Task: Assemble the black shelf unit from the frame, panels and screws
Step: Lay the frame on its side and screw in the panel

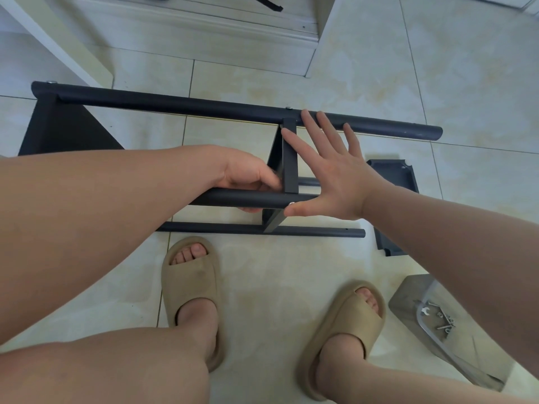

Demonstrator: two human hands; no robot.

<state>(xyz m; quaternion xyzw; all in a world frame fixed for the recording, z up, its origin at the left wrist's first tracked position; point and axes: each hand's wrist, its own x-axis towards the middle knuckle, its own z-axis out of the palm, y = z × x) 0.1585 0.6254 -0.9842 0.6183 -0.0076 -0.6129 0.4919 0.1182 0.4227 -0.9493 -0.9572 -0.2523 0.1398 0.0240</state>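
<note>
- Lying on its side on the tile floor: the half-built black shelf frame, long tubes running left-right across the view.
- Far tube is the longest, with two silver screw heads on top of it, one at the left end and one mid-span.
- Middle panel stands on edge between the far tube and the near tube.
- Left hand has its fingers curled round the near tube, right beside the middle panel.
- Right hand is wide open with fingers spread. Palm sits just beside the middle panel's right face, and fingertips reach the far tube. Can't tell if the palm actually touches.
- Right thumb lies at the near tube's end, just beside a small silver screw.
- Third tube lies flat on the floor below the near tube.
- End panel is at the frame's left end, partly hidden by the left forearm.
- Loose black panel lies flat on the floor right of the frame, partly covered by the right forearm.
- Clear plastic bag sits on the floor lower right, with loose screws and a small wrench on it.
- Two tan sandals are on the person's feet, near the frame.
- White furniture leg stands top left, just behind the frame.
</note>
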